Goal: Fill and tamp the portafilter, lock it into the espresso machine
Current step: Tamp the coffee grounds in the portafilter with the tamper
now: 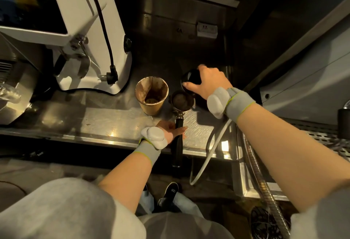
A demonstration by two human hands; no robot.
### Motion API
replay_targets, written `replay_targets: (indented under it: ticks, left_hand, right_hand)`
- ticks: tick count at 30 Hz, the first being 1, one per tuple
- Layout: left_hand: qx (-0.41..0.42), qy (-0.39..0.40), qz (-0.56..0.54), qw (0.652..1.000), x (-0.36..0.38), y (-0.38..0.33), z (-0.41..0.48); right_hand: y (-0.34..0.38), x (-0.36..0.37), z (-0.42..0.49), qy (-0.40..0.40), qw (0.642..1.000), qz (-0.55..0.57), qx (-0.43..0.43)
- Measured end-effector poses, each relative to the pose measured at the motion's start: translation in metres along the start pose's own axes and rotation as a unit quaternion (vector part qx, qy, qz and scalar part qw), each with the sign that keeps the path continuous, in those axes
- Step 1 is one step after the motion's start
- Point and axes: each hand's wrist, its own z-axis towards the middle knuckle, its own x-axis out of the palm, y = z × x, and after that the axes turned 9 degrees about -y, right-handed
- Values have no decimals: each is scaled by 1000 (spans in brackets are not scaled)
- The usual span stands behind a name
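Portafilter (182,100) round steel basket; L hand (170,129) grips blk handle.

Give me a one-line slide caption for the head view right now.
Left hand steadies the portafilter handle on the steel counter while the right hand grips the dark tamper beside the paper cup.

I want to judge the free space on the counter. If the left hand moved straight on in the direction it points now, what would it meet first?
The left hand points right, with its fingers against the portafilter handle, so it meets that handle at once. Past it lies bare steel counter, then the grey hose; its height is unclear.
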Motion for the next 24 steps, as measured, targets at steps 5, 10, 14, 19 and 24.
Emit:
replay_targets:
  ticks: [5, 10, 14, 19, 24]
  left_hand:
    - [7, -5, -15, 1000, 4, 1, 3]
    - [27, 15, -13, 999, 3, 5, 6]
    - [35, 6, 21, 999, 3, 7, 10]
    - [28, 11, 23, 999, 2, 6, 7]
    - [34, 24, 63, 997, 4, 4, 7]
  right_hand:
    - [-8, -2, 1, 2, 998, 52, 41]
    - [-1, 5, -6, 8, 999, 35, 21]
    - [10, 13, -9, 32, 999, -7, -25]
    - [15, 22, -13, 36, 999, -23, -30]
    - [7, 21, -13, -2, 1000, 3, 7]
